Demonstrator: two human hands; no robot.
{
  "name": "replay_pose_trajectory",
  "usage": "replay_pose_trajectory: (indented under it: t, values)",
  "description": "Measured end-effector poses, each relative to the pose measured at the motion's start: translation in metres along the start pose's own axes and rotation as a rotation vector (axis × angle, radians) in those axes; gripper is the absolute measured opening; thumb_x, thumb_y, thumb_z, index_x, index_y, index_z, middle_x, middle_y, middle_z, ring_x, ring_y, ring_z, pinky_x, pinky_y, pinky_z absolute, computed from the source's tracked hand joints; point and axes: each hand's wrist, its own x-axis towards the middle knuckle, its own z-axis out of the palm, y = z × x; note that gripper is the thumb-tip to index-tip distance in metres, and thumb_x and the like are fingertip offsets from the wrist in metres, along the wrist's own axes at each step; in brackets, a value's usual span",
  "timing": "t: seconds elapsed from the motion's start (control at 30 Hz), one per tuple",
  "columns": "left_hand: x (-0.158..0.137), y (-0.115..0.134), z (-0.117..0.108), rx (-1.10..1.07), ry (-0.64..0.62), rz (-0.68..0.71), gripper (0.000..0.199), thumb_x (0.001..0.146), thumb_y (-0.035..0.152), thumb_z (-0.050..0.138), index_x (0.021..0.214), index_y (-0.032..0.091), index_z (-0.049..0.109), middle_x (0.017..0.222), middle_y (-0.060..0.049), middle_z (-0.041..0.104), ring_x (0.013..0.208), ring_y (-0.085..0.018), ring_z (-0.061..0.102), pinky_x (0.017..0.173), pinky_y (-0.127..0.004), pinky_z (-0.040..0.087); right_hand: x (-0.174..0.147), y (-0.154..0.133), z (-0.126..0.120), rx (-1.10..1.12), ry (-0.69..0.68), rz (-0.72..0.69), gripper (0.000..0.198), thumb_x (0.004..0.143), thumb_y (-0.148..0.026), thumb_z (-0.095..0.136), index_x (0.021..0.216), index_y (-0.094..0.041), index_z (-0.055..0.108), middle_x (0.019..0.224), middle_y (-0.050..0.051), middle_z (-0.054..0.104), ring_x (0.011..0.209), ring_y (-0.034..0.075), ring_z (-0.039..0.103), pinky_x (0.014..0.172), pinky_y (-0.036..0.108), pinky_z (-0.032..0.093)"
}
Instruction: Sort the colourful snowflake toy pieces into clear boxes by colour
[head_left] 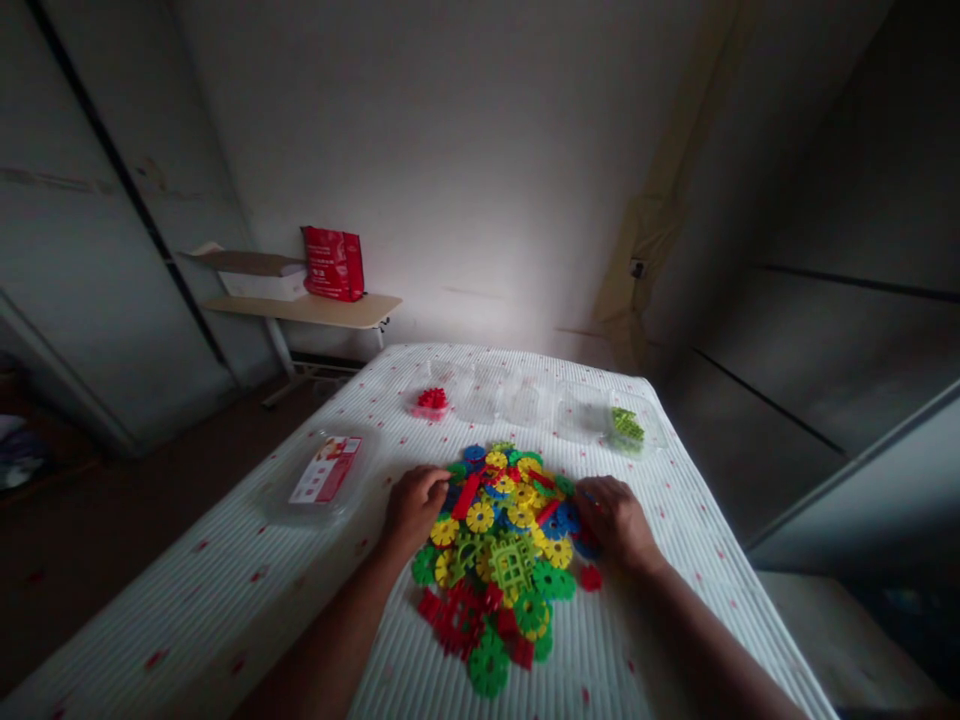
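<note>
A heap of plastic building pieces (501, 517) in yellow, green, blue and red lies on the bed-like table between my hands. Many are notched discs; others are square lattices and bars. My left hand (417, 503) rests at the heap's left edge, fingers curled by a green disc, their tips partly hidden. At the right edge my right hand (613, 515) lies over blue discs, its fingers bent down and mostly hidden from view. A small red piece (591, 577) sits apart from the heap, just below my right hand.
Clear plastic containers stand in a row at the back; red pieces (432, 399) are in the left one, light-green pieces (627, 424) in the right one. A labelled clear lid or box (328, 472) lies at left. Beyond stands a side table (337, 311) with a red bag (334, 264).
</note>
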Motion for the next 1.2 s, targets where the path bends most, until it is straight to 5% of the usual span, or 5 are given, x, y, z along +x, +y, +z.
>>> replay_pose_trajectory:
  t: [0.2,0.33,0.43,0.87,1.2]
  values:
    - [-0.002,0.006,-0.001,0.025,-0.016,0.022,0.022,0.079,0.022,0.052,0.096,0.021,0.066,0.096,-0.005,0.069,0.092,-0.019,0.060,0.086,-0.034,0.046,0.001,-0.067,-0.016,0.102,-0.102,-0.087,0.031,0.086,-0.039,0.049,0.106,-0.020,0.062,0.095,0.009,0.068,0.085,0.022,0.060,0.076,0.036,0.044]
    - [-0.003,0.011,-0.005,0.000,-0.051,0.049,0.025,0.081,0.025,0.051,0.099,0.021,0.067,0.099,-0.005,0.069,0.094,-0.019,0.061,0.088,-0.035,0.046,-0.006,-0.104,0.001,0.109,-0.278,-0.192,0.049,0.078,-0.041,0.057,0.124,-0.023,0.052,0.125,0.011,0.057,0.112,0.028,0.049,0.092,0.044,0.036]
    - [-0.003,0.015,-0.006,-0.040,-0.093,0.099,0.029,0.082,0.024,0.049,0.105,0.020,0.066,0.105,-0.006,0.068,0.099,-0.019,0.061,0.093,-0.035,0.045,-0.008,-0.111,0.013,0.114,-0.330,-0.176,0.053,0.080,-0.039,0.056,0.130,-0.024,0.047,0.128,0.009,0.055,0.117,0.028,0.045,0.097,0.047,0.031]
    - [-0.010,0.024,-0.008,-0.111,-0.238,0.214,0.034,0.083,0.028,0.048,0.112,0.025,0.064,0.123,-0.005,0.060,0.114,-0.020,0.053,0.101,-0.039,0.040,-0.004,-0.044,-0.007,-0.058,-0.233,-0.043,0.049,0.079,-0.024,0.055,0.128,-0.023,0.051,0.122,0.011,0.059,0.112,0.029,0.051,0.091,0.047,0.038]
    - [-0.009,0.019,-0.004,-0.148,-0.197,0.185,0.032,0.083,0.030,0.048,0.109,0.023,0.065,0.119,-0.006,0.062,0.112,-0.021,0.054,0.100,-0.040,0.041,-0.006,-0.001,-0.026,0.169,-0.321,0.142,0.051,0.077,-0.031,0.059,0.125,-0.018,0.053,0.115,0.013,0.064,0.101,0.026,0.061,0.086,0.039,0.049]
